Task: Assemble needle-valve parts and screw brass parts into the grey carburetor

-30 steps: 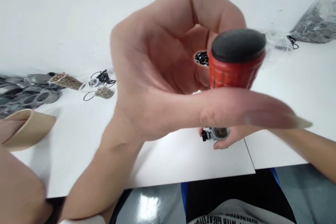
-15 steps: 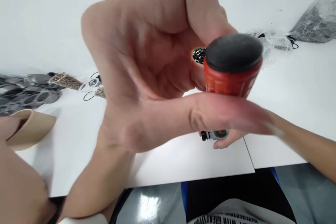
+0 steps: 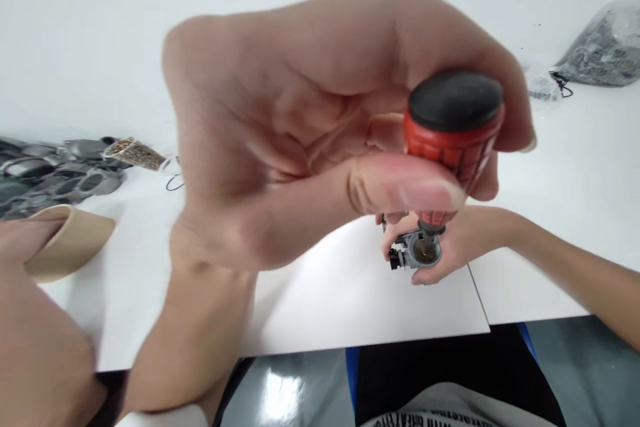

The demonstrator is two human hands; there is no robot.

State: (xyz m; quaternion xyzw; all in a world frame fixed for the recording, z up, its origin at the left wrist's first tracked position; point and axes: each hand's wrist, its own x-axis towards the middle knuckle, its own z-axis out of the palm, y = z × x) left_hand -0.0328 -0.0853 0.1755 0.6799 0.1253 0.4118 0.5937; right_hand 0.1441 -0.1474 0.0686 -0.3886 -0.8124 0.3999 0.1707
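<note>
Left hand (image 3: 285, 100): closed round the red screwdriver handle (image 3: 450, 140), frame 2–3 o'clock, black cap uppermost. Versus 0.5 s earlier: thumb drawn back along the handle, index finger now wrapped round its far side, so the narrow lower end, then hidden, shows. That end overlaps the grey metal part (image 3: 415, 251), which lies at 6–7 o'clock from the handle; contact cannot be told. Right hand (image 3: 453, 247): holding the part in roughly the same spot, more of both now visible. Clear bag (image 3: 603, 50), 2 o'clock: essentially unchanged.
</note>
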